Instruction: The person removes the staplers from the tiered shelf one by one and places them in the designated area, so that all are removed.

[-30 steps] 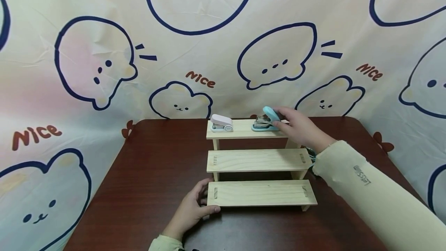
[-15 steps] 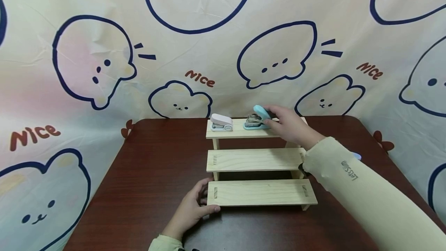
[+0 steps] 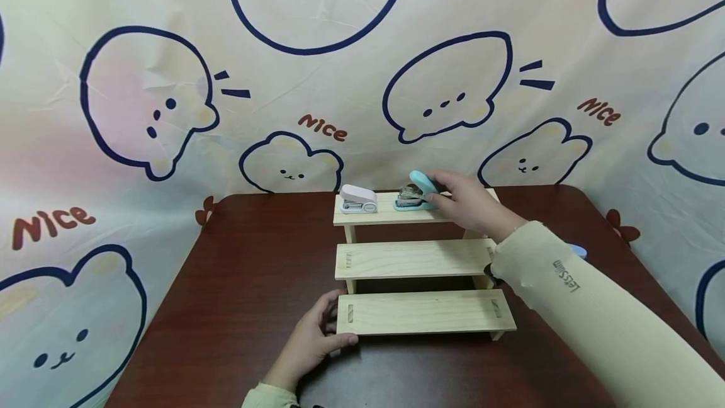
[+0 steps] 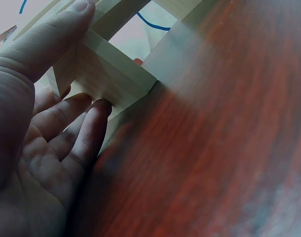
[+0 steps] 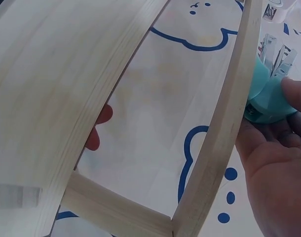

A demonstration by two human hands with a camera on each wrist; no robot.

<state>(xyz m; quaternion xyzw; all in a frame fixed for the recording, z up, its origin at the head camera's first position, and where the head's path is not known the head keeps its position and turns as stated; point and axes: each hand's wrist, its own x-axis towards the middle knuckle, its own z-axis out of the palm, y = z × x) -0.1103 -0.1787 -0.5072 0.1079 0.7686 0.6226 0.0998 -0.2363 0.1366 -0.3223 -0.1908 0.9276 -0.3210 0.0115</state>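
A three-step wooden rack (image 3: 416, 260) stands on the table. In the head view, my left hand (image 3: 308, 339) grips the left end of its lowest board, thumb at the front corner. The left wrist view shows that hand's fingers (image 4: 91, 123) against the rack's side piece. On the top board, my right hand (image 3: 467, 200) holds a light-blue stapler (image 3: 421, 181) by its rear end. Its top arm is lifted, exposing the metal inside. Seen from the right wrist, the thumb and fingers lie around the stapler's teal back end (image 5: 274, 101).
A white stapler (image 3: 359, 199) sits at the left end of the top board. Part of a blue-violet object (image 3: 578, 250) shows behind my right sleeve. A cartoon-printed cloth (image 3: 362, 93) hangs behind the dark red-brown table (image 3: 255, 257).
My right hand has slid the light-blue stapler left along the top board, closer to the white stapler. It has barely moved in the last half second. The left hand stays put.
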